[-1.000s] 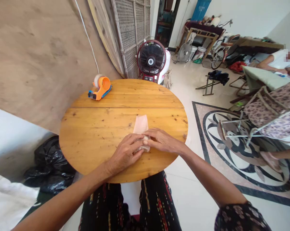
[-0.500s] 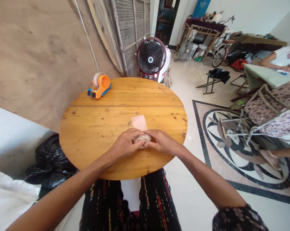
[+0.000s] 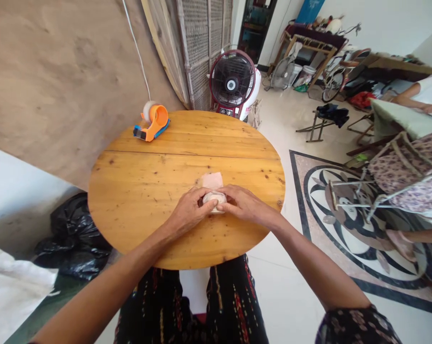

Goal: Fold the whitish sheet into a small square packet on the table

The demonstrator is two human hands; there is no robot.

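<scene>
A small whitish, rounded bundle (image 3: 214,197) sits near the front middle of the wooden table, and I cannot make out its kind. My left hand (image 3: 191,205) curls around its left side, thumb pressed on the near face. From the right, my right hand (image 3: 240,204) closes on it too, fingertips on the top and thumb at the front. Just behind the bundle lies a pale pink sheet (image 3: 213,180), flat on the wood, its near part hidden by the bundle and hands.
The oval wooden table (image 3: 140,191) carries an orange tape dispenser (image 3: 155,122) at its far left. Behind the table stands a fan (image 3: 232,79). Black plastic bags (image 3: 76,234) lie on the floor at left. To the right are a folding stool (image 3: 318,122) and a seated person (image 3: 421,98).
The bundle now shows more of its pale top, with both thumbs closer together on its near side. My view has shifted slightly; the tape dispenser stays in place.
</scene>
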